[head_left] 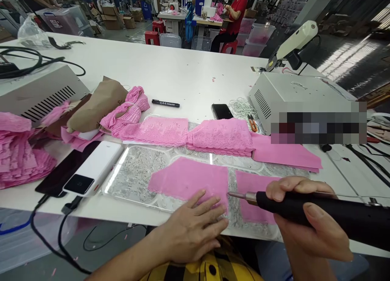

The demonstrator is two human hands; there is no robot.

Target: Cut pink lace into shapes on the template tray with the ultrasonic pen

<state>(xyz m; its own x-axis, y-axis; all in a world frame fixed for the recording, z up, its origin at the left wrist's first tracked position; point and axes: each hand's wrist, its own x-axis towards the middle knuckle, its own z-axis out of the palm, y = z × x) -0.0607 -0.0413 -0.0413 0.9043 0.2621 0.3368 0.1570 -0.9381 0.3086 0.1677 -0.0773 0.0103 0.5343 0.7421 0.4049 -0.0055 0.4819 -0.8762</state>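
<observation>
My left hand (191, 226) lies flat with fingers stretched out, pressing the near edge of a pink lace piece (189, 177) on a clear glass plate (134, 175). My right hand (307, 220) is wrapped round a black hot-cutting tool (319, 214). Its metal tip (236, 195) touches the right edge of that piece. A second pink piece (252, 183) lies just right of the tip, partly hidden by the tool.
Pink lace strips (195, 132) and a stack (18, 159) lie behind and left. A white power bank (94, 167), phones (222, 111), a marker (165, 103), small scissors (252, 123) and two grey machine boxes (292, 98) are on the white table. A person in red sits far back.
</observation>
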